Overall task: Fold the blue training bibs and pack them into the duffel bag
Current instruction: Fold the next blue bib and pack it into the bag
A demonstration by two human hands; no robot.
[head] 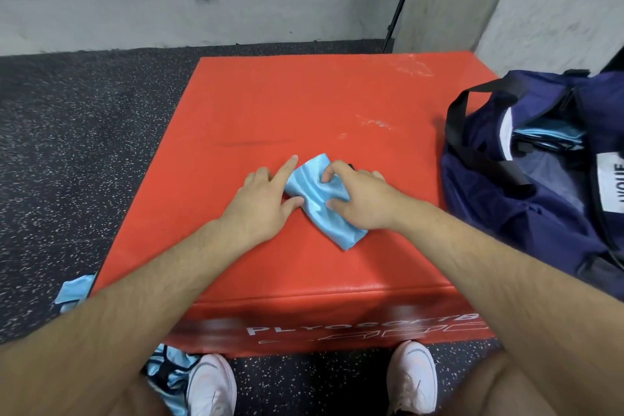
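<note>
Head camera looks down at your two hands on a big red box [304, 105]. A small folded bib [311, 193], light blue and shiny, lies on top of the box, near the middle and a bit toward you.

Your left hand [260, 203] is open and rests on the box. Its pointing finger is straight and runs along the left edge of the folded bib. Its thumb touches the near side of the cloth.

Your right hand [363, 199] is on top of the folded bib. Its fingers are bent. The pointing finger and the thumb pinch the cloth between them, so it bunches up a little.

The duffel bag [540, 219] is dark blue. It sits at the right side of the box, apart from your hands. Its top is open, and you can see packed bibs [547, 140] inside, light blue too.

One loose bib [74, 290] lies on the floor [67, 145] by the left side of the box. Another bib [169, 375] lies just beside your left shoe [211, 385]. Your right shoe [412, 378] is white too. Both shoes stand at the front of the box. The floor is dark with little white specks. A grey wall [135, 20] is behind the box.
</note>
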